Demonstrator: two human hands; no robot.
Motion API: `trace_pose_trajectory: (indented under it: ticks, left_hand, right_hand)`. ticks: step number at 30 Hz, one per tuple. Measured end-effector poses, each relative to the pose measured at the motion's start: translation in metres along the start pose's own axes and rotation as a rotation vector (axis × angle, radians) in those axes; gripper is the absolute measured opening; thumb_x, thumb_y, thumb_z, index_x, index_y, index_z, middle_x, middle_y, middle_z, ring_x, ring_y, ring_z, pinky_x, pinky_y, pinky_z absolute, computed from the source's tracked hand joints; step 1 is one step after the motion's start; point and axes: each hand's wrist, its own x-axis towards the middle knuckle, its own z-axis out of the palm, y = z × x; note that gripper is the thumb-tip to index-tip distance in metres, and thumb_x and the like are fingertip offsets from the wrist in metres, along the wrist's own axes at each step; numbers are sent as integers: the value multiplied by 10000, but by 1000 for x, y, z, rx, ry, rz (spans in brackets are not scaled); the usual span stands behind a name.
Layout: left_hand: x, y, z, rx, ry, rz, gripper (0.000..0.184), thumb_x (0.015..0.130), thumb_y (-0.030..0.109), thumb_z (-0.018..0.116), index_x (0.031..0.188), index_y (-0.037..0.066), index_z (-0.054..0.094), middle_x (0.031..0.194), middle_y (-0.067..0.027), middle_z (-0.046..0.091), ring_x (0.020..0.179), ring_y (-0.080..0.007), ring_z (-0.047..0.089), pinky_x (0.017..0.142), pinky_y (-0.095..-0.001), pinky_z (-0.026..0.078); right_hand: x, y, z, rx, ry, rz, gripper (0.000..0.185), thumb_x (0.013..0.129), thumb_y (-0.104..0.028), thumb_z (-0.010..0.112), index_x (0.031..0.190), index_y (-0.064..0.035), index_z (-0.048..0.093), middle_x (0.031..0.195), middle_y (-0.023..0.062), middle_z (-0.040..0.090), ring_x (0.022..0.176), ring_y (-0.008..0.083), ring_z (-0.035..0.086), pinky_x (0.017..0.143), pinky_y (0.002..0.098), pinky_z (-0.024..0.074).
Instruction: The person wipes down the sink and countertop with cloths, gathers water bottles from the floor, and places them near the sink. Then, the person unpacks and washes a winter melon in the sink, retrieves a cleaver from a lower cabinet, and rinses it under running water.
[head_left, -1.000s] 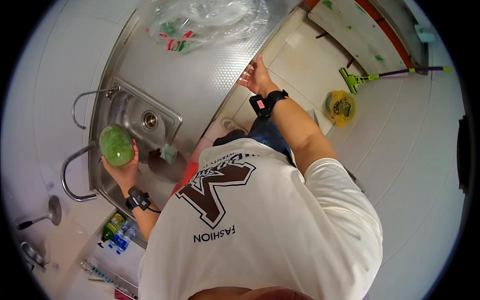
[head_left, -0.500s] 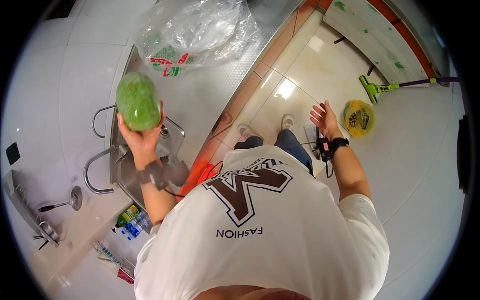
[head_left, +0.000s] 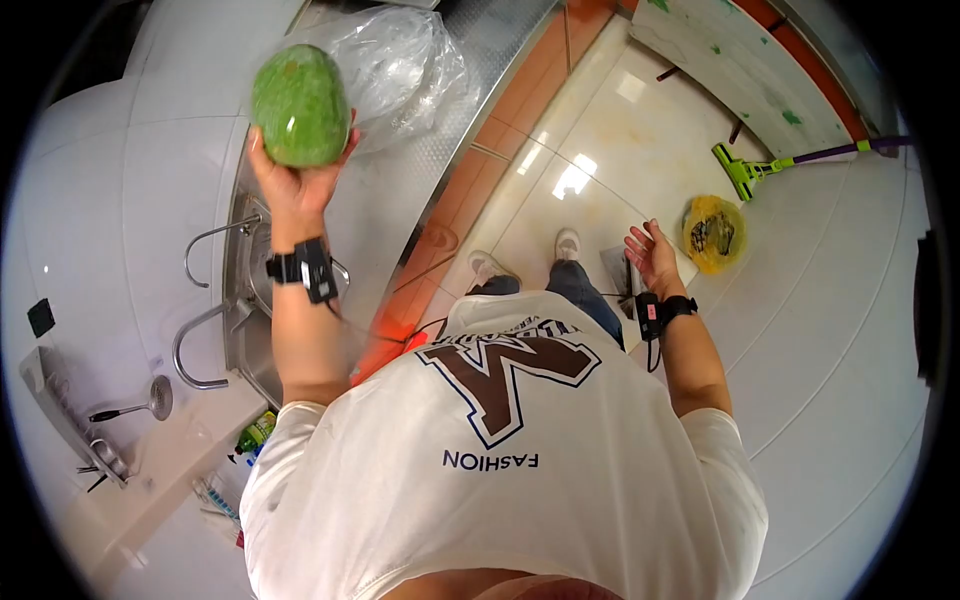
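A large green melon [head_left: 302,105] rests in my left hand [head_left: 300,188], whose fingers wrap round its lower end. It is held up over the steel counter, in front of part of a clear plastic bag [head_left: 410,75]. My right hand [head_left: 652,257] hangs at my right side above the floor, with its fingers apart and nothing in it. A strap with a small black device is on each wrist.
The steel sink [head_left: 258,265] and its curved taps [head_left: 185,350] lie below my left forearm. A skimmer [head_left: 158,398] hangs at the lower left. A yellow-lined bin [head_left: 714,235] and a green squeegee [head_left: 740,173] stand on the right.
My left hand has carried the melon from over the sink up to the counter beside the plastic bag. My right hand has moved from the counter edge down to my side.
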Motion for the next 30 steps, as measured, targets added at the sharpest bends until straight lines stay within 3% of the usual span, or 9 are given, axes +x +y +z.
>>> trace_pose_trajectory:
  ticks: [7, 13, 17, 19, 21, 23, 24, 28, 30]
  left_hand:
    - [78, -49, -16, -73, 155, 29, 660, 904, 581, 434, 1390, 135, 406, 1387, -156, 446, 1210, -397, 489, 932, -617, 454]
    - [101, -67, -43, -29, 430, -128, 643, 889, 527, 529, 1390, 140, 415, 1398, -141, 439, 1221, -369, 477, 961, -603, 439]
    - [114, -82, -92, 584, 692, -155, 806, 797, 542, 690, 1432, 153, 383, 1418, -176, 421, 1246, -334, 476, 987, -576, 411]
    - [128, -94, -125, 1256, 610, 302, 929, 736, 521, 758, 1456, 89, 361, 1440, -238, 406, 1277, -410, 445, 997, -591, 397]
    - [121, -90, -119, 1371, 518, 232, 989, 745, 574, 734, 1496, 92, 309, 1496, -282, 312, 1337, -470, 349, 1077, -577, 299]
    - [117, -90, -114, 2154, 616, 463, 972, 761, 634, 689, 1479, 81, 338, 1515, -288, 260, 1381, -489, 245, 1108, -602, 209]
    - [114, -88, -114, 2261, 449, 575, 930, 797, 653, 634, 1470, 78, 352, 1541, -277, 209, 1412, -485, 154, 1122, -612, 142]
    - [83, -94, -95, 2403, 180, 927, 770, 874, 516, 589, 1463, 77, 357, 1541, -285, 208, 1409, -493, 157, 1115, -618, 145]
    - [39, -114, -71, 2184, -394, 1043, 656, 907, 346, 531, 1462, 53, 339, 1540, -299, 198, 1403, -495, 175, 1120, -612, 133]
  right_hand:
    - [-7, -11, -4, 6, -18, -36, 664, 952, -444, 567, 1453, -70, 343, 1329, 135, 544, 1133, 281, 561, 963, 410, 460]
    - [-18, -7, -21, 41, 47, -22, 580, 935, -432, 596, 1356, -74, 421, 1270, 114, 579, 1062, 250, 580, 911, 380, 476]
    - [-15, 2, -15, 16, 31, 0, 559, 939, -412, 593, 1354, -78, 425, 1270, 115, 580, 1072, 254, 582, 933, 389, 476]
    - [-8, 6, 0, 7, -6, 13, 571, 933, -422, 602, 1359, -82, 433, 1285, 114, 575, 1109, 270, 576, 969, 406, 467]
    - [6, 10, 20, 18, -45, 44, 580, 937, -432, 593, 1367, -72, 443, 1298, 108, 572, 1146, 271, 567, 990, 406, 460]
    - [10, 6, 58, 56, -219, 22, 546, 951, -423, 571, 1344, -55, 482, 1303, 109, 569, 1156, 261, 564, 988, 395, 463]
    - [17, 8, 78, 91, -276, 28, 527, 959, -417, 558, 1329, -47, 501, 1307, 112, 567, 1161, 260, 562, 993, 392, 460]
    - [47, 18, 151, 226, -482, 31, 494, 986, -394, 519, 1314, -24, 520, 1329, 127, 551, 1182, 267, 550, 1025, 390, 440]
    - [56, 18, 186, 237, -516, 18, 497, 1002, -384, 494, 1332, -13, 502, 1348, 130, 536, 1188, 267, 545, 1042, 392, 426]
